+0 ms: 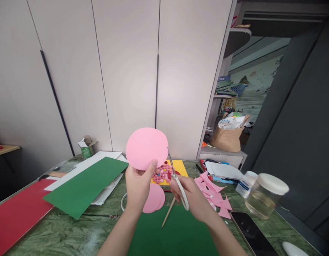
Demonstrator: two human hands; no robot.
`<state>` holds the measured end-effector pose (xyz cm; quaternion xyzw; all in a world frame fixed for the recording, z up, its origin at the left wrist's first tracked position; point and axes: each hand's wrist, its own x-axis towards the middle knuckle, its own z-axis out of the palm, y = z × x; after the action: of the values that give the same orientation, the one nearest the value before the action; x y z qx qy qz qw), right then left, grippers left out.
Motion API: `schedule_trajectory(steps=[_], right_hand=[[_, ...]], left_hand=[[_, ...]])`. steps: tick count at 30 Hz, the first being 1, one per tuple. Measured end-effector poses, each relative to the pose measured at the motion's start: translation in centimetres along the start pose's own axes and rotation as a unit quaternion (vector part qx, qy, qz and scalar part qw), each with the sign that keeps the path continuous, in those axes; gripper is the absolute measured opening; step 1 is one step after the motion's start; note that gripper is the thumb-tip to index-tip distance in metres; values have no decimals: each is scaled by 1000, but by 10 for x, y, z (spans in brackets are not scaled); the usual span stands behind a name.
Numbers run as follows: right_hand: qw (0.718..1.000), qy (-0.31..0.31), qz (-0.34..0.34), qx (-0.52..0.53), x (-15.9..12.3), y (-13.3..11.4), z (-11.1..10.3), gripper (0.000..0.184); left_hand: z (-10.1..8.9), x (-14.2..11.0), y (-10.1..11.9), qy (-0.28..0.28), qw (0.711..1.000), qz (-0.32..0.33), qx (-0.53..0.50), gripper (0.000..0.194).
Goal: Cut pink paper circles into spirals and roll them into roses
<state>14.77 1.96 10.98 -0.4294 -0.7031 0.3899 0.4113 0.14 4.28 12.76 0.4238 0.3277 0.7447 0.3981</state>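
Observation:
A round pink paper disc is pinched upright between the thumb and fingers of my left hand. My right hand grips white-handled scissors, whose blades point up to the disc's right edge. Below, more pink paper circles lie stacked on the table, partly behind my left wrist. Several small pink and red balls sit on a yellow sheet behind my hands. A thin wooden stick rests on the dark green sheet between my forearms.
Pink paper scraps lie right of my right hand. Further right are a phone, a white bottle and a lidded jar of liquid. Green card and a red sheet lie left. Cabinet doors rise behind the table.

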Motion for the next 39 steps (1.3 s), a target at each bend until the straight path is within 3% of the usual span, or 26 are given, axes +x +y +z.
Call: schedule_trajectory(steps=[11,18,30,39], right_hand=[[1000,0,-12,8,0,2,-1,39],[1000,1,-20,1,-1,0,-1,39],[1000,7,-4,6,0,1,0,38],[1000,5,13,19,2,2,0,39]], left_hand=[[-3,1,-2,-12,999,9,46,60],[-2,-1,1,-24,999,-2,40,67],[-1,-1,-1,-17,999,9,40,63],[1,-1,-2,-27,1000,4,2,40]])
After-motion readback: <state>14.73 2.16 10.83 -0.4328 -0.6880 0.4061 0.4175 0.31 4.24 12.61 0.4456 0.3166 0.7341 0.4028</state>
